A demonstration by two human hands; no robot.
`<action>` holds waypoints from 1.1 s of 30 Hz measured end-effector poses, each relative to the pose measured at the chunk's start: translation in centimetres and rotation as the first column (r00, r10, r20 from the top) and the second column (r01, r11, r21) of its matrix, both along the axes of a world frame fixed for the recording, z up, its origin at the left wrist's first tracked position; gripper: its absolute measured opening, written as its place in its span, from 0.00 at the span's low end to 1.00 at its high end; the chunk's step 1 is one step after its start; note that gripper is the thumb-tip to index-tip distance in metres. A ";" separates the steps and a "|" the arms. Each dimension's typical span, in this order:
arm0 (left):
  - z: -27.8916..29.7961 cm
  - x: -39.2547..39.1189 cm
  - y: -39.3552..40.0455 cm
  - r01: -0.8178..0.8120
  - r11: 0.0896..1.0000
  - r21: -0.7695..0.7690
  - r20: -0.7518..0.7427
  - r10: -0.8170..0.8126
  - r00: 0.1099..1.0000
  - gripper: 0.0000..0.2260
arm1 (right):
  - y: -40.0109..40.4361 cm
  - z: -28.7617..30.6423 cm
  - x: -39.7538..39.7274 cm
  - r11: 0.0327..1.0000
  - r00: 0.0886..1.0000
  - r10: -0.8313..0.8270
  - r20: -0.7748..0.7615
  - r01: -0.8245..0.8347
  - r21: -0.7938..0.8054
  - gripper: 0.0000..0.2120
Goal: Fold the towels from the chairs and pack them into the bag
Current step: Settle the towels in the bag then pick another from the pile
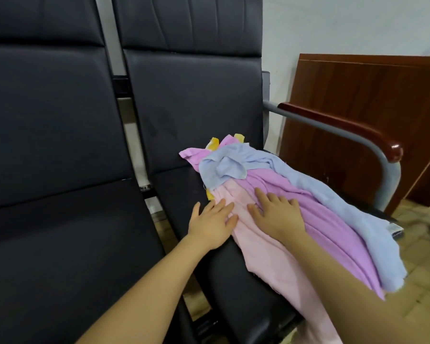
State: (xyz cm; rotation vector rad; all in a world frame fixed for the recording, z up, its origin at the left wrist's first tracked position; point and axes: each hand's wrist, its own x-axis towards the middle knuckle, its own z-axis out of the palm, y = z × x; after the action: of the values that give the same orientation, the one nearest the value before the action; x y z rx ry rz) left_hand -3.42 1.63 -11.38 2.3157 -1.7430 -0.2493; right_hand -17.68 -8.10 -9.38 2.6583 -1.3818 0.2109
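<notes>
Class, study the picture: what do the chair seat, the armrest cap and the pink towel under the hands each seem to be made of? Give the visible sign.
Chair seat: probably leather or imitation leather, smooth, dark, faintly shiny, with creases.
Armrest cap: seemingly varnished wood, reddish-brown and glossy with a highlight, on a grey, likely metal, tube.
Pink towel: soft matte cloth, wrinkling under both hands.

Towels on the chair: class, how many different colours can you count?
4: pale pink towel nearest, purple towel beside it, blue towel rightmost, yellow towel peeking from underneath. More may be hidden.
</notes>
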 end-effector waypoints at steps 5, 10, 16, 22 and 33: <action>0.1 0.3 3.0 -0.031 0.999 -0.018 0.050 0.032 0.998 0.23 | 2.5 0.6 0.3 0.998 0.998 0.053 0.020 -0.054 0.024 0.27; 0.2 0.6 3.6 -0.028 0.988 -0.155 0.146 0.051 0.988 0.26 | 2.8 2.0 1.3 0.999 0.995 -0.010 0.099 0.005 0.053 0.25; 2.7 2.9 0.5 -0.089 0.953 -0.288 0.096 0.121 0.988 0.19 | -0.8 3.5 4.6 0.994 0.943 0.066 0.327 -0.091 0.064 0.18; 4.4 4.9 -5.6 -0.118 0.922 -0.368 0.045 0.144 0.988 0.20 | -7.1 3.3 6.9 0.994 0.905 0.037 0.424 -0.078 0.081 0.18; 1.6 5.7 -10.7 -0.189 0.866 -0.464 -0.044 0.190 0.981 0.12 | -11.1 0.0 7.4 0.992 0.905 0.041 0.423 -0.086 0.088 0.20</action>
State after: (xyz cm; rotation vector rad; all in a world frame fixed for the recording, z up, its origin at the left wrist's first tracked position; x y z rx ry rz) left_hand 2.26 -9.04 -9.75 2.0989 -1.3685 0.1931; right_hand -10.32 -19.19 -9.37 2.8617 -1.4483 0.7835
